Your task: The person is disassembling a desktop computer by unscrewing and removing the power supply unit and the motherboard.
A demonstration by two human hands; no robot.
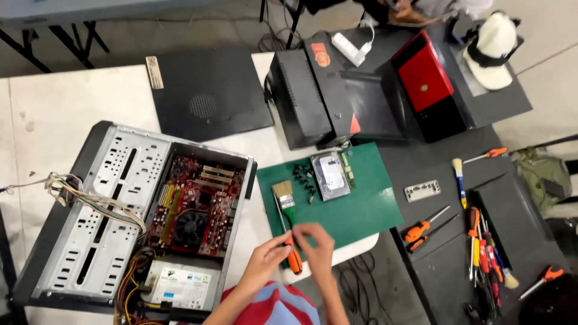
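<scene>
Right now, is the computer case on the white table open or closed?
Open. The computer case lies on its side with no cover, so the red motherboard and its fan show. A black side panel lies apart on the table.

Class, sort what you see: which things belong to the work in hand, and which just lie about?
In hand: orange-handled screwdriver, left hand, right hand, open computer case.
Lying about: paintbrush, hard drive, white cap, red case.
</scene>
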